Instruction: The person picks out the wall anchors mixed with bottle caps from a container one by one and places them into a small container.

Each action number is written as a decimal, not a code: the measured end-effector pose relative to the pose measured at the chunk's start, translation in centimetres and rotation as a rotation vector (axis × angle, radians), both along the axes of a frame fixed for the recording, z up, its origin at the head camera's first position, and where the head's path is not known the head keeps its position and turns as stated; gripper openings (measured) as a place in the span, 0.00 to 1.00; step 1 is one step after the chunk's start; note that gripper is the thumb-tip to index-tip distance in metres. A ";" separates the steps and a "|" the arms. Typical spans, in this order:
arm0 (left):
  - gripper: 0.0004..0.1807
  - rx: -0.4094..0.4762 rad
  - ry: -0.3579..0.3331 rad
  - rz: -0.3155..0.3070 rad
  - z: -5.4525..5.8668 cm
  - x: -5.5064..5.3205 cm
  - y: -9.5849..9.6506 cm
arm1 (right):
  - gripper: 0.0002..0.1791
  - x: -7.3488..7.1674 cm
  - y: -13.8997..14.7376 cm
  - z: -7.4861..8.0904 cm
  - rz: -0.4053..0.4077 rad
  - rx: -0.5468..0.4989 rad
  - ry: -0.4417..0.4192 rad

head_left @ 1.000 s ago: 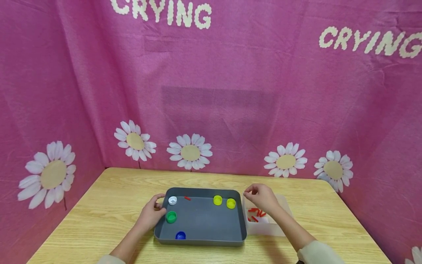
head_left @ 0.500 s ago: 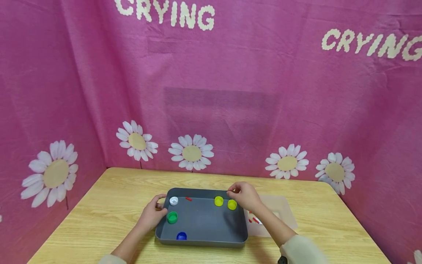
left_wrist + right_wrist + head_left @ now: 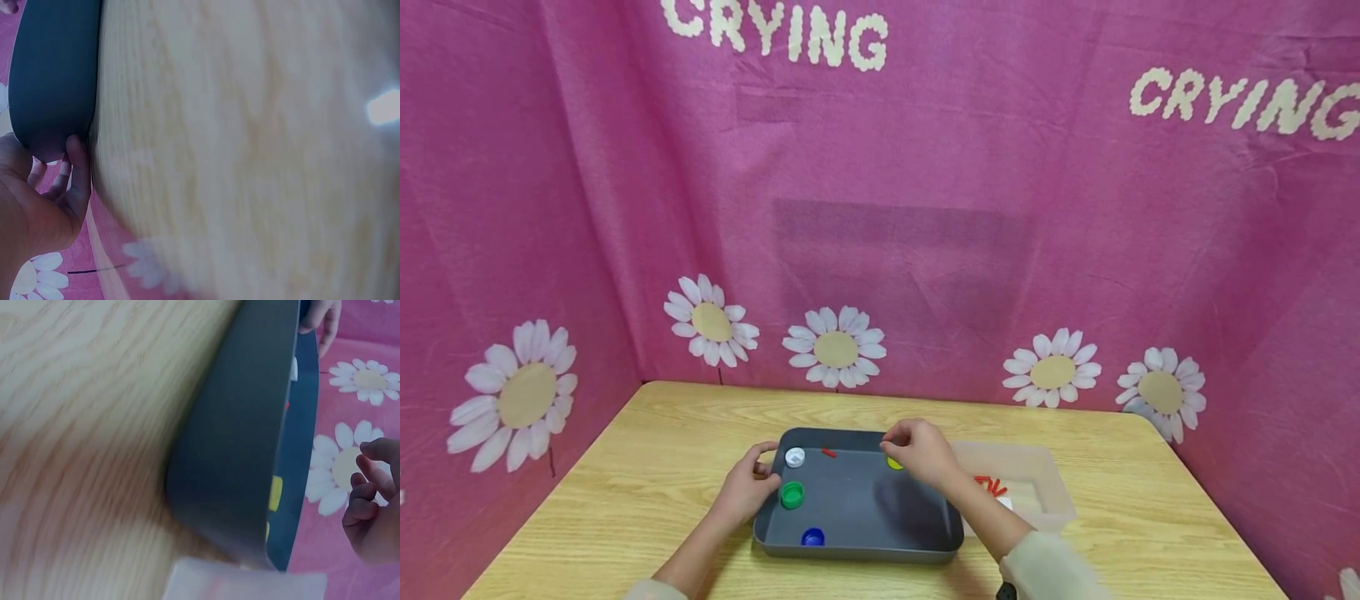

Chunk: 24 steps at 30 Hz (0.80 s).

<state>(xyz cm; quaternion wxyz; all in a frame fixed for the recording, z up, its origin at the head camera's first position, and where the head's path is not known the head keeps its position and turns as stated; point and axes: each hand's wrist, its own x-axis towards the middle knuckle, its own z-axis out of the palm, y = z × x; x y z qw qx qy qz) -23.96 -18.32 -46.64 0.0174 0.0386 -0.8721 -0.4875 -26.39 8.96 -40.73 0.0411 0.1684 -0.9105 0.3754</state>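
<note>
My left hand (image 3: pixel 747 487) grips the left edge of a dark grey tray (image 3: pixel 850 521), thumb at the rim. Over the tray's back right part is my right hand (image 3: pixel 925 457), thumb and index finger pinched together; what they pinch looks like a small red stick, mostly hidden by the fingertips. Beneath them a yellow cap (image 3: pixel 894 463) shows partly. A second yellow cap (image 3: pixel 268 531) is covered in the head view. Along the tray's left side lie a white cap (image 3: pixel 794 457), a green cap (image 3: pixel 792 495) and a blue cap (image 3: pixel 812 537). One red stick (image 3: pixel 829 453) lies near the white cap.
To the right of the tray stands a translucent plastic box (image 3: pixel 1054 483), holding several red sticks (image 3: pixel 996 488) and something white. Both stand on a wooden table (image 3: pixel 662 450). A pink curtain with daisies (image 3: pixel 835 349) hangs behind.
My right hand has moved left from above the plastic box to over the tray, passing the right yellow cap, fingers still pinched. The left hand stays on the tray's edge.
</note>
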 end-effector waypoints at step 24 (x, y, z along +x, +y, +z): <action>0.28 0.014 0.046 0.004 -0.3 -0.2 -0.1 | 0.06 -1.8 -6.2 -4.7 -0.121 0.018 -0.048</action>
